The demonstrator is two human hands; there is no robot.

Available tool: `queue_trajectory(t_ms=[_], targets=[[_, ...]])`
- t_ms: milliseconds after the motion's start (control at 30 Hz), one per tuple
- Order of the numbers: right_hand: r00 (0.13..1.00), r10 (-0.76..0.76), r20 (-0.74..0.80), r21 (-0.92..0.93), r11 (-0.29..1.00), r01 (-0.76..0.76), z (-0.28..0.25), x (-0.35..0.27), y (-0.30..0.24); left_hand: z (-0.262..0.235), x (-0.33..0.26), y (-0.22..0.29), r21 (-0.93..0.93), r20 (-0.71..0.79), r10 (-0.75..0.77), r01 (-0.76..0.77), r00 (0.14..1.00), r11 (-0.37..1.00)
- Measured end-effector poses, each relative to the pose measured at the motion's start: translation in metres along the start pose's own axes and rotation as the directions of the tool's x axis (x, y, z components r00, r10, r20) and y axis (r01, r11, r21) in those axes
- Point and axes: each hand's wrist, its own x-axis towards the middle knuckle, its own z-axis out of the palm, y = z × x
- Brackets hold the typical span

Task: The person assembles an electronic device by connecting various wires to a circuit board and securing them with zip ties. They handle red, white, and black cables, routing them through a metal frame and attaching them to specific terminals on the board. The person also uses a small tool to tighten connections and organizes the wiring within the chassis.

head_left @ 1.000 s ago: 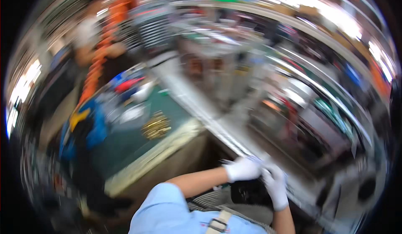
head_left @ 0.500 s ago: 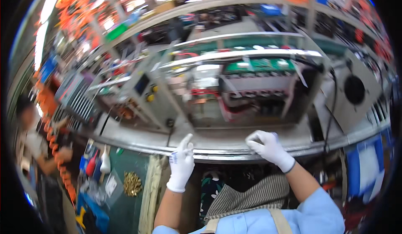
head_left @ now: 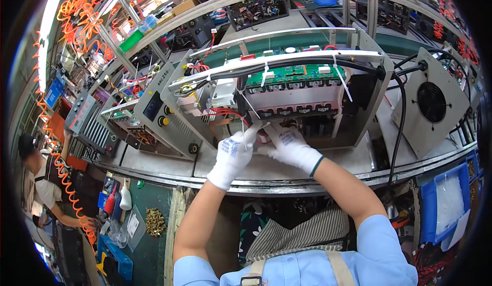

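Before me stands an open-sided grey electrical machine (head_left: 328,141) with a green circuit board (head_left: 297,76) across its upper part. In white gloves, my hands meet at the wires in its lower middle. My left hand (head_left: 233,155) is pinched by the red wires (head_left: 225,112), on what looks like a thin white cable tie (head_left: 251,105). My right hand (head_left: 293,147) reaches in from the other side, its fingertips close together at the same spot; a small white end shows between the hands. Another tie (head_left: 343,78) hangs from the thick black cable (head_left: 230,74) along the top bar.
To the right a grey panel with a fan (head_left: 431,102) leans by black cables. A similar machine (head_left: 148,122) stands left. Brass fittings (head_left: 155,222), a white bottle (head_left: 125,196) and a blue tray (head_left: 115,258) lie lower left. A co-worker (head_left: 48,183) is at far left.
Both hands have moved up and inward, from apart at the bench's front edge into the machine, where they meet at the wires. The view has steadied.
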Motion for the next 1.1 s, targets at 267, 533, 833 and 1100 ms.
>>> queue_trajectory(t_ms=[267,533,833,1100], targets=[[0.993,0.113,0.016,-0.479,0.873,-0.092,-0.022,0.001,0.048,0.032,0.009,-0.019,-0.089,-0.045,-0.049,0.045,0.998,0.995],[0.949,0.306,0.071,0.099,0.945,-0.312,0.027,0.001,-0.016,0.044,0.011,-0.018,-0.172,-0.174,-0.047,0.017,0.984,0.985],[0.986,0.156,0.063,-0.219,0.966,-0.139,0.015,0.03,0.002,0.029,0.009,-0.009,-0.077,-0.106,-0.154,0.147,0.982,0.986],[0.991,0.082,-0.107,0.282,0.958,-0.049,0.027,0.018,0.02,0.05,-0.032,-0.03,0.08,-0.053,-0.411,0.415,0.91,0.906]])
